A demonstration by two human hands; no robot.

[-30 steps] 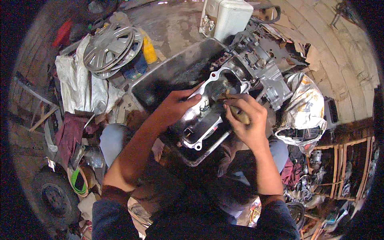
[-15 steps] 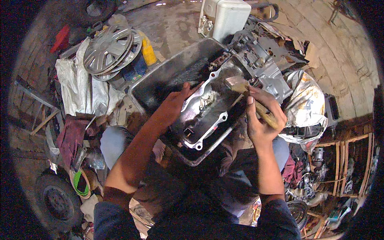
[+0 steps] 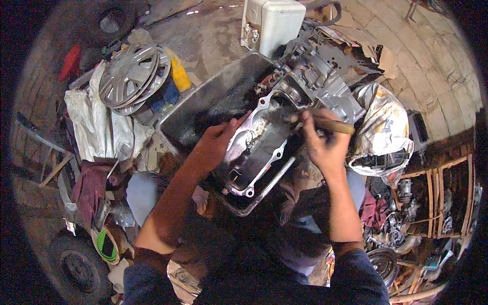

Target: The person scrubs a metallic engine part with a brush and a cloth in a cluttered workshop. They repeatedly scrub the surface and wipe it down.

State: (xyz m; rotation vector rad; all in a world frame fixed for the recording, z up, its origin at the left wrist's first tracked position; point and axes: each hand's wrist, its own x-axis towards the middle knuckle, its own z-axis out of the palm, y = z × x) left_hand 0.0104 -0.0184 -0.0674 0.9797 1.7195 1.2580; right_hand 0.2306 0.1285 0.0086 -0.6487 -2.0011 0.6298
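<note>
A metal engine cover (image 3: 258,133) with a bright bolt-hole rim rests tilted across a dark rectangular tub (image 3: 203,96). Along its left edge my left hand (image 3: 213,145) steadies it, thumb and fingers closed on the rim. My right hand (image 3: 325,145) grips a paintbrush (image 3: 333,124) by its wooden handle. The bristle end reaches into the upper right part of the cover's hollow and is blurred. Dark, wet-looking grime coats the inside of the cover. Beyond the tub's right side sits a larger grey metal engine casing (image 3: 325,89).
A white plastic jerrycan (image 3: 277,25) stands behind the tub. Wheel covers (image 3: 129,76) and a yellow bottle (image 3: 179,73) are at the left. To the right lies a white sack (image 3: 381,127) of parts. A tyre (image 3: 79,264) is at lower left, wooden racks (image 3: 439,198) at lower right.
My right hand has moved slightly left and down, and the brush has swung from pointing up-left to lying flatter, its bristles now inside the cover. My left hand stays on the rim.
</note>
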